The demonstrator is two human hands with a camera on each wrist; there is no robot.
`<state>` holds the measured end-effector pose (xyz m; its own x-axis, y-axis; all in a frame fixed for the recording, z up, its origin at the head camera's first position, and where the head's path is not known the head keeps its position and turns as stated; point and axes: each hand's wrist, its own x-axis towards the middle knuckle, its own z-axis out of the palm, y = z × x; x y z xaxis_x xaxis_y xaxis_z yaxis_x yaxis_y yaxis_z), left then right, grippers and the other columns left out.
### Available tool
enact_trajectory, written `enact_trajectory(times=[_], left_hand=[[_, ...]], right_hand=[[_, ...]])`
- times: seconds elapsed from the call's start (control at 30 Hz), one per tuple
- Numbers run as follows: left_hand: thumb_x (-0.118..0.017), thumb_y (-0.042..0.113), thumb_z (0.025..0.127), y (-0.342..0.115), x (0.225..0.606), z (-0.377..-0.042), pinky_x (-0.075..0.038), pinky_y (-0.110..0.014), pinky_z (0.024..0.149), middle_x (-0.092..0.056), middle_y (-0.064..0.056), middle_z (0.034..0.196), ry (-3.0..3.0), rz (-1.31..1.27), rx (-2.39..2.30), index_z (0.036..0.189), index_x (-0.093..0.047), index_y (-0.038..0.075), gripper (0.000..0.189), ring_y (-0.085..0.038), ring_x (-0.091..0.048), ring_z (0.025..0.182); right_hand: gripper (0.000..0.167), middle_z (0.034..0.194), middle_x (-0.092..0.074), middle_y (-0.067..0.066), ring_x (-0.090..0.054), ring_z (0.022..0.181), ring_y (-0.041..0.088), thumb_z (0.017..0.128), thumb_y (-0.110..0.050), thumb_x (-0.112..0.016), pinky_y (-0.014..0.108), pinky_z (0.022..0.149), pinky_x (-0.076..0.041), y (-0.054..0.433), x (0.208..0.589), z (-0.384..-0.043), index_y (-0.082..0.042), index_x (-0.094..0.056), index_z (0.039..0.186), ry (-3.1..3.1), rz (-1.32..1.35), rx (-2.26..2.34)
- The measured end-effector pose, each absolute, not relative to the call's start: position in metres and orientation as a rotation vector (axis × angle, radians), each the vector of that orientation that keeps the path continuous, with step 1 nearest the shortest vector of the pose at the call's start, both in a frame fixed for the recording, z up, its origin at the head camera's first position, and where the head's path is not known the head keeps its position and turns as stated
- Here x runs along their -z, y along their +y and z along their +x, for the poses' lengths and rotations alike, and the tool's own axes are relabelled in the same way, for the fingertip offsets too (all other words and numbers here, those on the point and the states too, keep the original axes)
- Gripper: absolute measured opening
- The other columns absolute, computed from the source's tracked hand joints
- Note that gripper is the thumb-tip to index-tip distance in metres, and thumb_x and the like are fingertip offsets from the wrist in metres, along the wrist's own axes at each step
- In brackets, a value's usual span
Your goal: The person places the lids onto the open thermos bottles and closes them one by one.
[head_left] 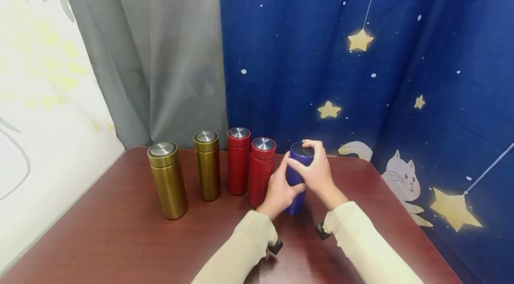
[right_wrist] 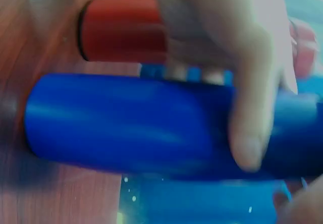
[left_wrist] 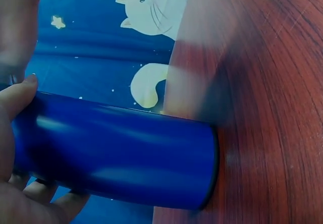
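A blue thermos bottle (head_left: 295, 206) stands upright on the table at the right end of a row of bottles. My left hand (head_left: 281, 188) grips its body, thumb on one side and fingers on the other. Around its top, my right hand (head_left: 319, 170) holds the lid (head_left: 300, 150), partly covering it. In the left wrist view, the base of the blue bottle (left_wrist: 131, 153) meets the tabletop. Just left of my left hand is a red thermos bottle (head_left: 260, 179), with a second red one (head_left: 238, 163) slightly behind it.
Two gold thermos bottles (head_left: 168, 190) (head_left: 209, 172) with silver-topped lids stand further left on the dark red wooden table (head_left: 120, 239). Behind the table hang a grey curtain (head_left: 184, 52) and a blue curtain (head_left: 289, 52) printed with stars and a cat.
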<state>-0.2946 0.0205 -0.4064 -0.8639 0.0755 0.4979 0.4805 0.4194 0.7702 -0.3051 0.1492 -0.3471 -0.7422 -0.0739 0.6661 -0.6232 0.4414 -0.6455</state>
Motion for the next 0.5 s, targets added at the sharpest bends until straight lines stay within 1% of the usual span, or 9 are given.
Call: enact_trajectory(times=[0.1,0.17,0.27,0.33,0.43,0.5], left_hand=[[-0.083,0.036,0.076,0.019,0.407,-0.294,-0.049,-0.046,0.094,-0.059,-0.005,0.132,-2.292,-0.472,1.446,0.154,-0.024,0.028,0.099,-0.024,-0.061,0.111],[-0.083,0.037,0.075,0.019,0.407,-0.294,-0.050,-0.046,0.093,-0.059,-0.005,0.131,-2.292,-0.474,1.446,0.155,-0.023,0.030,0.100,-0.024,-0.062,0.110],[-0.084,0.039,0.075,0.019,0.407,-0.294,-0.049,-0.046,0.095,-0.059,-0.005,0.131,-2.286,-0.479,1.441,0.155,-0.023,0.030,0.101,-0.023,-0.062,0.111],[-0.084,0.039,0.075,0.019,0.407,-0.294,-0.048,-0.046,0.095,-0.059,-0.005,0.131,-2.281,-0.479,1.445,0.155,-0.023,0.030,0.101,-0.023,-0.061,0.111],[-0.084,0.038,0.074,0.020,0.407,-0.295,-0.048,-0.046,0.095,-0.059,-0.004,0.132,-2.275,-0.477,1.453,0.154,-0.023,0.031,0.101,-0.023,-0.061,0.112],[-0.084,0.038,0.074,0.020,0.407,-0.295,-0.048,-0.046,0.096,-0.059,-0.003,0.132,-2.274,-0.477,1.458,0.154,-0.022,0.032,0.102,-0.022,-0.061,0.112]], right_hand=[[0.052,0.131,-0.049,0.016,-0.056,0.109,0.027,0.084,-0.008,-0.072,0.032,0.088,-0.050,0.161,0.344,-0.304,-0.001,-0.043,0.126,-2.159,0.739,-1.540],[0.053,0.131,-0.047,0.021,-0.055,0.110,0.025,0.084,0.002,-0.065,0.028,0.091,-0.048,0.169,0.345,-0.303,0.003,-0.041,0.132,-2.128,0.832,-1.654],[0.058,0.132,-0.047,0.026,-0.053,0.114,0.017,0.084,0.008,-0.058,0.022,0.094,-0.044,0.176,0.346,-0.303,0.005,-0.039,0.139,-2.091,0.900,-1.694],[0.062,0.133,-0.049,0.027,-0.052,0.116,0.016,0.083,0.009,-0.057,0.021,0.095,-0.043,0.177,0.347,-0.302,0.003,-0.039,0.141,-2.078,0.902,-1.703],[0.062,0.134,-0.050,0.025,-0.052,0.120,0.024,0.084,0.009,-0.056,0.022,0.095,-0.044,0.178,0.347,-0.299,0.001,-0.040,0.143,-2.076,0.870,-1.682],[0.060,0.137,-0.049,0.023,-0.050,0.123,0.030,0.085,0.007,-0.055,0.025,0.098,-0.042,0.177,0.347,-0.298,0.000,-0.041,0.143,-2.082,0.829,-1.661]])
